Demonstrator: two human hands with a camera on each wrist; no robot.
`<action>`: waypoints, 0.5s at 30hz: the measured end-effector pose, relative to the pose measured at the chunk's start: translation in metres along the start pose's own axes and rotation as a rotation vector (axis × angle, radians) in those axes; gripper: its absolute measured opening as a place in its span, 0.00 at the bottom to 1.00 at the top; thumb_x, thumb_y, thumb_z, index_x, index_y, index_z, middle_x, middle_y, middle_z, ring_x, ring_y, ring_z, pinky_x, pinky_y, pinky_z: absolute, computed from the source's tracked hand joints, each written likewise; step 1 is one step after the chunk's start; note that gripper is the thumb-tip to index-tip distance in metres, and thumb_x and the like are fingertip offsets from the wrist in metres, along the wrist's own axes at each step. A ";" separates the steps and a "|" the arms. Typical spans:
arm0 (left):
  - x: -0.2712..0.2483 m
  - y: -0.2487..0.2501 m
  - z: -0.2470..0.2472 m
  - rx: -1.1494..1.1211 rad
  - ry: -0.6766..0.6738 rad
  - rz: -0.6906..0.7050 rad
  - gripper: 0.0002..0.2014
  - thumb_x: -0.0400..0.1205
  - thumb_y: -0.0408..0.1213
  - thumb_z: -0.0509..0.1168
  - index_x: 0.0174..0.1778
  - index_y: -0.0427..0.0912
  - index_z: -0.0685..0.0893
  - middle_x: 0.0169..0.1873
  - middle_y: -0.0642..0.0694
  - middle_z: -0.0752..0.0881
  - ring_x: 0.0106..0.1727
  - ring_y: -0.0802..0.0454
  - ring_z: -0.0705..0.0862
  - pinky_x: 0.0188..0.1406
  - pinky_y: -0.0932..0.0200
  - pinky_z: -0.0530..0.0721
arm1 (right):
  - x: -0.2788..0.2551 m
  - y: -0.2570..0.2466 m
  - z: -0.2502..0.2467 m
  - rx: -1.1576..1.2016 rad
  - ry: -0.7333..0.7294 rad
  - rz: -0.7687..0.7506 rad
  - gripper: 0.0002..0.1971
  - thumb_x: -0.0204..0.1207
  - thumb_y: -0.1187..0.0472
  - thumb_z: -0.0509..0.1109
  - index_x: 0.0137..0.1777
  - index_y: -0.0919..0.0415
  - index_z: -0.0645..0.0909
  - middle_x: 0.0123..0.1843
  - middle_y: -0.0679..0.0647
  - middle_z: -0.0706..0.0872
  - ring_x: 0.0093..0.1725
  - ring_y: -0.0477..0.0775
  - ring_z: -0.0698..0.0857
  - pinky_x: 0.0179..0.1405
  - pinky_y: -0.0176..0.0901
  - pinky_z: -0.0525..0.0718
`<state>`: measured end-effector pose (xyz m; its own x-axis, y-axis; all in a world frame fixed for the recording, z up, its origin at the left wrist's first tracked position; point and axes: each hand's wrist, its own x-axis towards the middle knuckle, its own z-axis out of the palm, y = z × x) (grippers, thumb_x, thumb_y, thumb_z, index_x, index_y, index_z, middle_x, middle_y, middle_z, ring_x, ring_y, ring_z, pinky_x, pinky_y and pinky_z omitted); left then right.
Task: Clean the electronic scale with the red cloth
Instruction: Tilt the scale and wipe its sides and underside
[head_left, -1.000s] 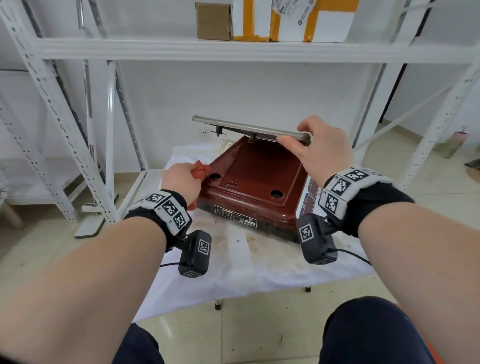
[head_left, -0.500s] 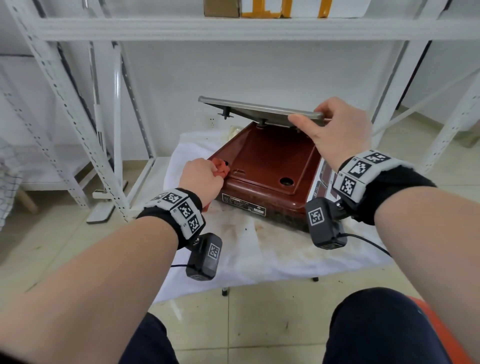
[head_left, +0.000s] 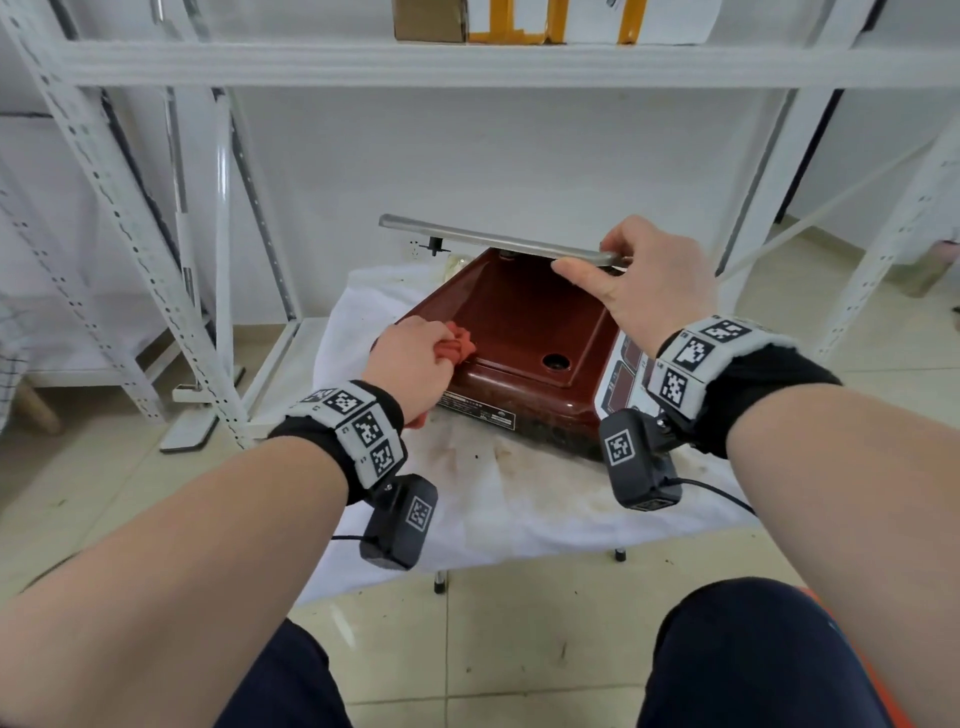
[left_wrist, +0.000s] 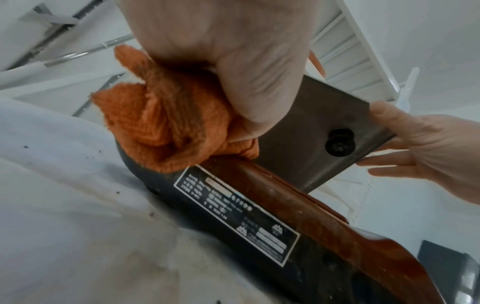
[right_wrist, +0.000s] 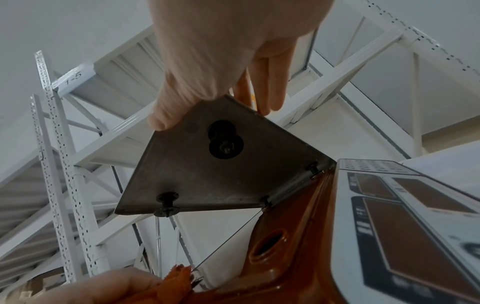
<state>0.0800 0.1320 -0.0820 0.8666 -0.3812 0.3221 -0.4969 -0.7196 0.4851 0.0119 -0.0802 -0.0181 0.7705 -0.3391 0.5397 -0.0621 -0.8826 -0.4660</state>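
We're lifting the steel pan (head_left: 493, 241) w/ right hand (head_left: 649, 280) pinching its edge, so left hand (head_left: 410, 364), clutching the red cloth (head_left: 460, 349), is reaching the scale (head_left: 524, 332) body.

glossy plastic scale (head_left: 524, 332), fluffy red cloth (left_wrist: 166, 127)

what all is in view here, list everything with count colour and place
electronic scale: one, dark red body, on the white sheet
weighing pan: one, grey metal, tilted up over the scale
red cloth: one, bunched, on the scale's near left corner
white sheet: one, stained, over the small table
shelving: white metal, behind and above
boxes: brown and yellow-white, top shelf
left hand: grips the red cloth
right hand: pinches the weighing pan's near edge
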 end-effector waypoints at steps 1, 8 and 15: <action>0.000 0.000 0.002 0.019 0.008 -0.010 0.12 0.78 0.31 0.60 0.53 0.46 0.85 0.47 0.53 0.77 0.49 0.57 0.76 0.51 0.74 0.65 | 0.000 0.000 0.001 -0.005 0.003 -0.005 0.29 0.67 0.29 0.66 0.50 0.56 0.78 0.41 0.51 0.83 0.44 0.55 0.82 0.46 0.49 0.81; -0.003 0.012 0.016 0.032 -0.056 0.088 0.09 0.77 0.31 0.63 0.45 0.40 0.89 0.40 0.48 0.78 0.50 0.47 0.78 0.47 0.61 0.73 | 0.003 0.003 0.007 0.045 0.062 0.018 0.30 0.64 0.26 0.66 0.49 0.53 0.79 0.42 0.46 0.82 0.43 0.50 0.80 0.45 0.44 0.76; -0.004 0.028 0.023 0.026 -0.091 0.171 0.09 0.77 0.28 0.62 0.43 0.38 0.89 0.40 0.49 0.74 0.51 0.46 0.78 0.49 0.63 0.73 | 0.003 0.008 0.012 0.104 0.053 0.042 0.29 0.59 0.25 0.68 0.44 0.50 0.77 0.43 0.44 0.82 0.45 0.47 0.80 0.46 0.40 0.74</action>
<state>0.0636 0.0994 -0.0885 0.7710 -0.5493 0.3222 -0.6367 -0.6544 0.4080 0.0211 -0.0843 -0.0283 0.7338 -0.3946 0.5530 -0.0258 -0.8296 -0.5578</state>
